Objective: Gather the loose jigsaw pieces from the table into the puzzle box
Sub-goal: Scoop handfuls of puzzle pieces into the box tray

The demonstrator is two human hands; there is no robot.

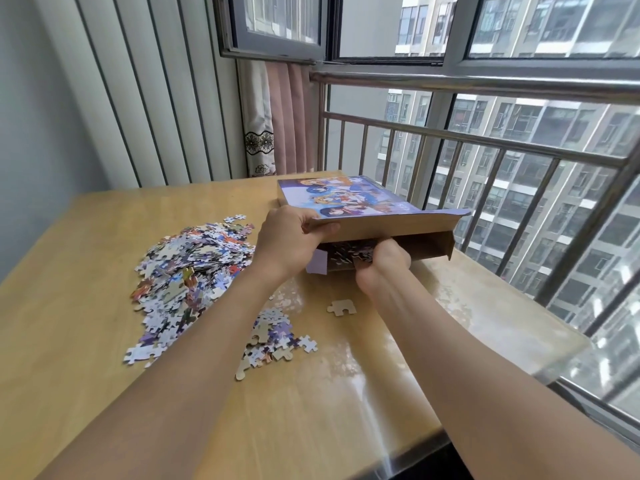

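Left hand [292, 237] grips the illustrated cardboard puzzle box [349, 199] flap at the surface's far edge. Right hand [382, 263] reaches inside; its grip cannot be told. Loose multicoloured jigsaw pieces [194, 271] heaped left.

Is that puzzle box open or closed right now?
Open: the left hand holds up the flat cardboard puzzle box's brown flap, showing colourful jigsaw pieces inside.

A pink curtain [284, 119] hangs beside the metal railing [485, 140].
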